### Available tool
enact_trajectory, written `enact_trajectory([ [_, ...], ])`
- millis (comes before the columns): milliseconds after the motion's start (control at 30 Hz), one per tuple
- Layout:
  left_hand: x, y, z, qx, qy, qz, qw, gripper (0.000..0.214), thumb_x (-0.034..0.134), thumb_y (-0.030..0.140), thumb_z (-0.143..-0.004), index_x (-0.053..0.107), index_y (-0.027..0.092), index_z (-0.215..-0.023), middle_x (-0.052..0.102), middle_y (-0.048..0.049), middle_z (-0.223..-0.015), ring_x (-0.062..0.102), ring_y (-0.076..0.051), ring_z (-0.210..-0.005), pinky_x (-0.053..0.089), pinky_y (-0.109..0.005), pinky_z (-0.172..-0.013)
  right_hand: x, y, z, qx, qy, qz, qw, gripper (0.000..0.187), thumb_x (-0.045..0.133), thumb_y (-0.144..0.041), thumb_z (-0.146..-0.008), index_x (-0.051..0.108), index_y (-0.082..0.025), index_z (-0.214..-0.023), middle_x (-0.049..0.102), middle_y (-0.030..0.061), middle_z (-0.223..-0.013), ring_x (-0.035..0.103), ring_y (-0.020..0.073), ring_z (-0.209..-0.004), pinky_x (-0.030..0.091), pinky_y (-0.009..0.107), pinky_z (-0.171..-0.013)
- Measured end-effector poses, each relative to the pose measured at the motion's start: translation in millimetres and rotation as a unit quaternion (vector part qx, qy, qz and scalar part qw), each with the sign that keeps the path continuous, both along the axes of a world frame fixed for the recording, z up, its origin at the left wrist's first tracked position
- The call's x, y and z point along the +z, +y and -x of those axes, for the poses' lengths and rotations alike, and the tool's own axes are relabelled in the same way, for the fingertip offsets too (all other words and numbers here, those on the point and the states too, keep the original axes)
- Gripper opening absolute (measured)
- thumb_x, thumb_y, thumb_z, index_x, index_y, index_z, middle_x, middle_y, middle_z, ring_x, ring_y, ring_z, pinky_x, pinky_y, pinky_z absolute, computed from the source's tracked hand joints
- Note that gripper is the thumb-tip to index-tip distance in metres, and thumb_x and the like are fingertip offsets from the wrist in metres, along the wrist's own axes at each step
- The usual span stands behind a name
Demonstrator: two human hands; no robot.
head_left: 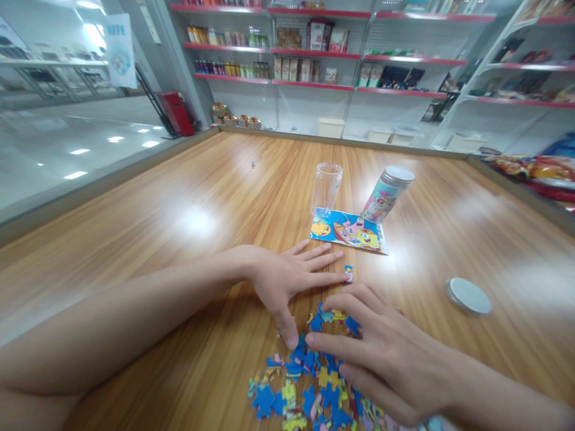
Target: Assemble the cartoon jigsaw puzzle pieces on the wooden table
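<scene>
My left hand [290,278] lies spread over the table, its index fingertip on a small single puzzle piece [348,273] and its thumb at the edge of the heap. Over the pile of loose jigsaw pieces [309,401], mostly blue and yellow, my right hand [381,347] rests with fingers apart and touches pieces; it hides part of the heap. Just beyond my left fingers is a picture card [348,230] with cartoon figures on a blue ground.
A clear empty jar [327,188] stands behind the card, with a lidded printed canister [387,194] to its right. A round silver lid [468,296] lies at right. Stocked shelves [314,54] line the wall past the wooden table [179,197].
</scene>
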State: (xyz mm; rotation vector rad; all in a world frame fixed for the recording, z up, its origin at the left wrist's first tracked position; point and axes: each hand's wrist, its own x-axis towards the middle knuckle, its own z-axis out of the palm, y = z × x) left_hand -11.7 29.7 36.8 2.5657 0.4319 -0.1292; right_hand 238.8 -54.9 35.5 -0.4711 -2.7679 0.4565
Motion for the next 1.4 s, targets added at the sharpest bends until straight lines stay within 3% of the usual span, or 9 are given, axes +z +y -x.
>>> enact_trajectory([
  [167,0.9,2.6,1.2,-0.004,-0.033,0.02,0.999,0.142,0.091,0.068,-0.047,0.021,0.023,-0.162,0.005,-0.0155,-0.17,-0.002,-0.048,-0.153,-0.001,-0.072,-0.12,2.9,1.1,1.6,0.036,-0.02,0.002,0.999,0.041,0.059,-0.033,-0.094,0.061,-0.027,-0.134,0.054,0.0129,-0.138,0.045,0.0327,-0.132,0.033,0.058,-0.11],
  [300,0.1,0.2,1.7,-0.011,-0.02,0.005,1.0,0.146,0.091,0.069,-0.043,0.02,0.024,-0.162,0.0,-0.0141,-0.17,-0.005,-0.048,-0.153,-0.003,-0.071,-0.12,1.7,3.5,0.4,0.063,-0.024,0.011,0.998,0.04,0.053,-0.032,-0.098,0.058,-0.021,-0.136,0.058,0.0139,-0.138,0.051,0.0289,-0.131,0.029,0.056,-0.115],
  [400,0.2,-1.0,1.7,-0.012,-0.011,0.001,1.0,0.15,0.089,0.072,-0.042,0.015,0.023,-0.163,-0.003,-0.0158,-0.17,-0.008,-0.049,-0.153,-0.004,-0.072,-0.119,2.3,4.0,-1.0,0.071,-0.011,0.005,0.997,0.04,0.051,-0.03,-0.098,0.058,-0.019,-0.137,0.059,0.0142,-0.137,0.053,0.0284,-0.129,0.03,0.055,-0.115],
  [633,-0.5,-1.8,3.2,-0.003,-0.04,0.011,0.999,0.141,0.092,0.065,-0.046,0.023,0.026,-0.161,0.003,-0.0131,-0.17,-0.004,-0.048,-0.153,-0.002,-0.071,-0.12,6.3,1.7,0.0,0.125,0.002,0.01,0.992,0.03,0.054,-0.037,-0.097,0.068,-0.023,-0.119,0.059,0.0107,-0.137,0.051,0.0303,-0.13,0.038,0.055,-0.11],
  [1033,2.1,-4.7,1.6,-0.019,0.002,-0.002,1.0,0.145,0.089,0.068,-0.048,0.011,0.026,-0.163,-0.01,-0.0162,-0.169,-0.011,-0.05,-0.152,-0.005,-0.075,-0.117,0.1,4.3,-2.9,0.116,0.041,0.004,0.992,0.037,0.054,-0.028,-0.092,0.064,-0.019,-0.126,0.059,0.0119,-0.136,0.047,0.0289,-0.136,0.036,0.052,-0.113],
  [1233,2.3,0.6,3.5,-0.019,-0.007,0.011,1.0,0.146,0.09,0.07,-0.047,0.013,0.025,-0.163,-0.006,-0.0178,-0.169,-0.008,-0.051,-0.152,-0.003,-0.075,-0.117,-7.2,6.7,-4.3,0.053,0.118,-0.053,0.99,0.041,0.055,-0.017,-0.087,0.061,-0.017,-0.128,0.065,0.0122,-0.126,0.055,0.0281,-0.126,0.039,0.053,-0.108],
  [1400,3.9,6.2,7.1,-0.042,0.017,0.005,0.999,0.149,0.085,0.075,-0.051,0.003,0.024,-0.163,-0.008,-0.0201,-0.168,-0.008,-0.051,-0.152,0.001,-0.078,-0.116,-4.1,9.4,-18.4,-0.001,0.087,-0.11,0.99,0.035,0.059,-0.014,-0.087,0.064,-0.02,-0.121,0.065,0.0095,-0.117,0.057,0.0252,-0.114,0.042,0.048,-0.099],
])
